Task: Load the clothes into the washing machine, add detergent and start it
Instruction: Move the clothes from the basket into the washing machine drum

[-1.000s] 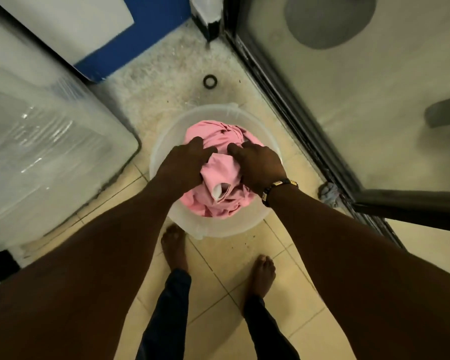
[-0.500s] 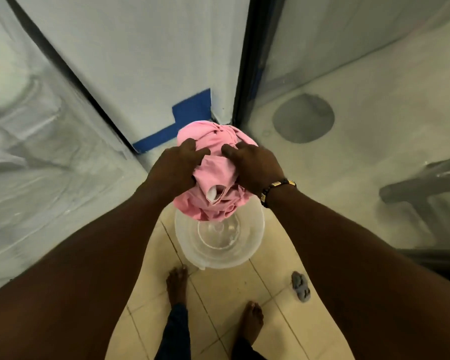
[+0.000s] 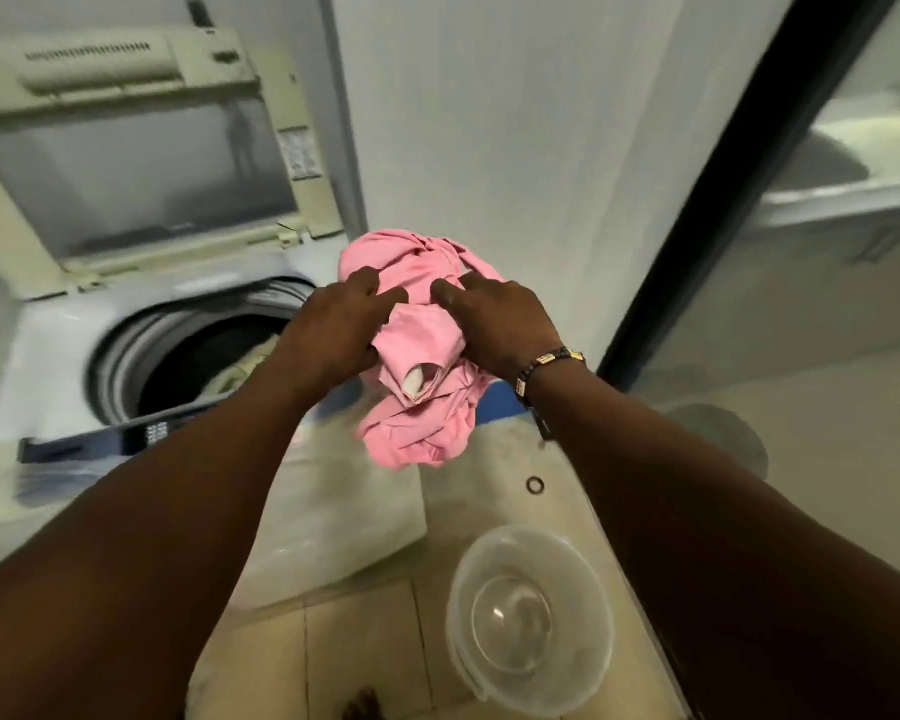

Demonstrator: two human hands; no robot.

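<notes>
I hold a bundle of pink clothes (image 3: 421,356) in the air with both hands. My left hand (image 3: 340,330) grips its left side and my right hand (image 3: 494,324), with a beaded bracelet on the wrist, grips its right side. The bundle hangs just right of the top-loading washing machine (image 3: 63,345), whose lid (image 3: 126,163) stands open. The dark drum opening (image 3: 198,366) shows some pale cloth inside. The machine's dark control panel (image 3: 141,436) runs along its front edge.
A clear plastic basin (image 3: 528,615), with nothing in it, sits on the tiled floor below the bundle. A small black ring (image 3: 534,484) lies on the floor. A white wall is behind, and a black-framed glass door (image 3: 723,200) is to the right.
The pink bundle has been lifted out of the basin and carried up and leftward toward the machine's opening. The view has swung up from the floor to the washing machine.
</notes>
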